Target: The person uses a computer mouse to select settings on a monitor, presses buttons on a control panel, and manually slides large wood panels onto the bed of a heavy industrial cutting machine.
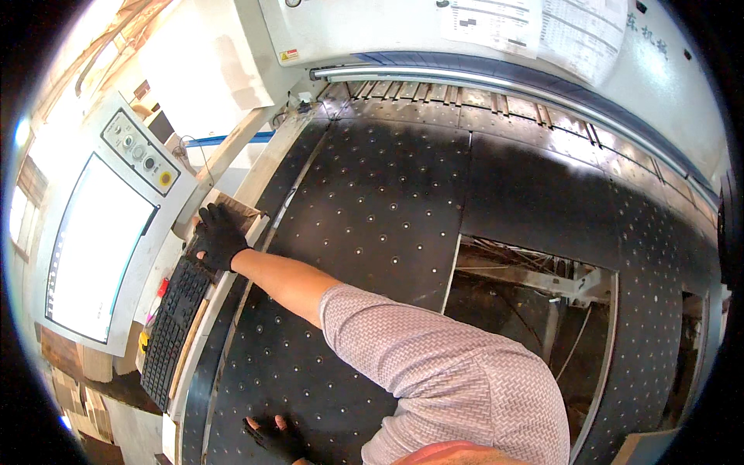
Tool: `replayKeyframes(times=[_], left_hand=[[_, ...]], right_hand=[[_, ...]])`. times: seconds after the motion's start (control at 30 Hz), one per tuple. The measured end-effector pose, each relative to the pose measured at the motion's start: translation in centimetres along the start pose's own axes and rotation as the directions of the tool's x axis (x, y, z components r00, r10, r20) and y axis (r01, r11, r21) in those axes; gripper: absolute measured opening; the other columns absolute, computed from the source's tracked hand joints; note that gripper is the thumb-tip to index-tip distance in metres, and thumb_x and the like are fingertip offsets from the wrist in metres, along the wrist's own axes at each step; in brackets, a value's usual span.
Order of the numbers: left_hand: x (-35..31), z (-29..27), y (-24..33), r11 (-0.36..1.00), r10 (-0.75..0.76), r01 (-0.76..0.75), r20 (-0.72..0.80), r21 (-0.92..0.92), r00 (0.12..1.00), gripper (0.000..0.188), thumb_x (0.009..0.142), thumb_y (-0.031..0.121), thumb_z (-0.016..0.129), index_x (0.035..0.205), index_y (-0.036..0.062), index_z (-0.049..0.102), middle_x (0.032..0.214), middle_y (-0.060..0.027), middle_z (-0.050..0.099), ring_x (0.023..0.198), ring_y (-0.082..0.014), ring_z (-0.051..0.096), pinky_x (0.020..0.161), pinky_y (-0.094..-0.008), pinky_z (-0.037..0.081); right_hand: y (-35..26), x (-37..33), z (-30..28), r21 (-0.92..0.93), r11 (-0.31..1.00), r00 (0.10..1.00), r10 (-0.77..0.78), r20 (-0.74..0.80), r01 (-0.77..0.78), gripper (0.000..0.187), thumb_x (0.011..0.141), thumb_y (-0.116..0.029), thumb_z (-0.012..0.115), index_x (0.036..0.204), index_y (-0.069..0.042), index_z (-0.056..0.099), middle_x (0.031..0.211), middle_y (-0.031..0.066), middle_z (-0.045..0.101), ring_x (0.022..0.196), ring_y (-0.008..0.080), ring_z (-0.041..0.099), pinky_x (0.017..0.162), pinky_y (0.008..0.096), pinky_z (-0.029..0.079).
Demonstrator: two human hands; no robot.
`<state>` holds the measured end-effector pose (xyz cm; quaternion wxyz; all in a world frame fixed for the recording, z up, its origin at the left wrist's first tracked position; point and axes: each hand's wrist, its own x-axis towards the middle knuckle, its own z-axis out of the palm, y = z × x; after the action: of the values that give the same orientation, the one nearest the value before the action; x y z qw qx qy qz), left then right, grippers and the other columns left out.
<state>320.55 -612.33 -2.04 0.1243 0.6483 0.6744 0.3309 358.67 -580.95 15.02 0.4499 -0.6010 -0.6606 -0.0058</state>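
My right hand (pixel 220 237), in a black glove with a bare thumb tip, reaches across to the far end of a black keyboard (pixel 177 329). Its fingers curve down over the narrow ledge beside a small wooden tray (pixel 239 208); whatever lies under the palm is hidden. Low in the picture, my left hand (pixel 277 439) wears a black glove with bare fingertips. Its fingers are apart and hold nothing, over the dark perforated table (pixel 364 186). A bright monitor (pixel 101 248) stands left of the keyboard, below a button panel (pixel 141 151) with a yellow-ringed knob.
A square opening (pixel 504 318) in the table shows metal framework below. A large white machine housing (pixel 372 31) with papers on it spans the back, above a metal bar (pixel 480 77) and slotted plates. Wooden boards (pixel 89 407) lie at the lower left.
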Motion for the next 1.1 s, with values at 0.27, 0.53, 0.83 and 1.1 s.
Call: replayKeyframes(times=[0.27,0.53,0.83,1.1], left_hand=[[-0.2,0.5,1.5,0.981,0.107,-0.107,0.005,0.161,0.994,0.086,0.092,0.053,0.075,0.153,-0.0004,0.046,0.153,-0.0320,0.044,0.142,-0.0463,0.041,0.120,-0.0589,0.032],[0.4,-0.4,3.6,0.966,0.081,-0.094,0.065,0.239,0.995,0.075,0.096,0.050,0.071,0.148,0.0006,0.048,0.152,-0.0302,0.044,0.141,-0.0468,0.041,0.116,-0.0589,0.035],[2.1,1.4,1.4,0.877,0.301,-0.287,0.026,0.384,0.953,0.052,0.097,0.048,0.071,0.130,0.0079,0.065,0.131,-0.0221,0.064,0.122,-0.0449,0.060,0.101,-0.0575,0.051],[2.1,0.1,2.9,0.898,0.246,-0.221,-0.016,0.381,0.969,0.055,0.094,0.048,0.074,0.123,0.0014,0.068,0.129,-0.0233,0.066,0.122,-0.0454,0.059,0.104,-0.0578,0.048]], right_hand=[[0.5,0.1,0.8,-0.064,0.998,0.999,-0.020,-0.032,0.018,0.079,0.085,-0.037,0.078,0.152,-0.006,0.047,0.159,0.0254,0.036,0.153,0.0452,0.027,0.129,0.0551,0.017],[0.9,0.2,2.0,-0.036,0.998,0.997,-0.057,-0.043,0.055,0.076,0.086,-0.035,0.077,0.152,-0.010,0.049,0.160,0.0249,0.035,0.152,0.0465,0.027,0.128,0.0555,0.020],[1.8,0.3,2.3,0.045,0.999,1.000,-0.001,0.001,0.001,0.075,0.087,-0.033,0.076,0.152,-0.007,0.049,0.160,0.0250,0.035,0.153,0.0465,0.025,0.129,0.0557,0.017],[1.6,0.4,3.0,0.063,0.993,0.993,-0.092,-0.073,0.097,0.066,0.086,-0.025,0.075,0.143,-0.004,0.050,0.155,0.0264,0.036,0.150,0.0495,0.027,0.127,0.0587,0.017]])
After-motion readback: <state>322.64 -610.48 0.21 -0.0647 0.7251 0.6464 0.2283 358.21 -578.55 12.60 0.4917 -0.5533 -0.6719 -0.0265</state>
